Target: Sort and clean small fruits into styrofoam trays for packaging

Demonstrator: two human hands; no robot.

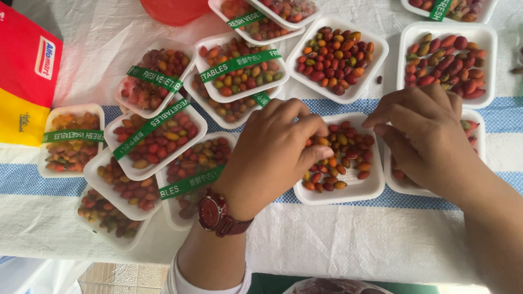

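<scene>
Left hand pinches small fruit over the open tray at centre frame; right hand rests fingertips together at its rim. Best spread fruit evenly, pinching lightly.

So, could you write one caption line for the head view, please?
Left hand and right hand sort small red and yellow fruits in a white foam tray among green-banded wrapped trays.

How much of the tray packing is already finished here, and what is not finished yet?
Done: the stacked trays on the left, such as this wrapped tray, are filled, film-covered and carry a green band. In hand: the left hand and right hand arrange small red and yellow fruits in the open tray. Left: two full trays behind have no band yet.
</scene>
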